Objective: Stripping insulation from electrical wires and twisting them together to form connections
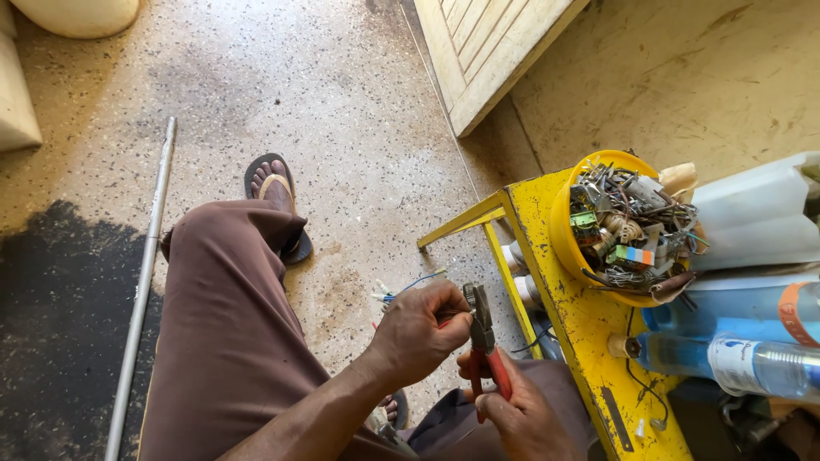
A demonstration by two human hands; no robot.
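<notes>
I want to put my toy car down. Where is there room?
The speckled floor is bare between the metal rod and the wooden door. The yellow table is crowded: a yellow bowl of parts and plastic bottles fill it, leaving only its near edge.

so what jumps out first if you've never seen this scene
The yellow bowl heaped with wire scraps and small electronic parts, on the yellow bench at right. Below centre, the right hand holds red-handled pliers while the left hand pinches something at the tip.
</notes>
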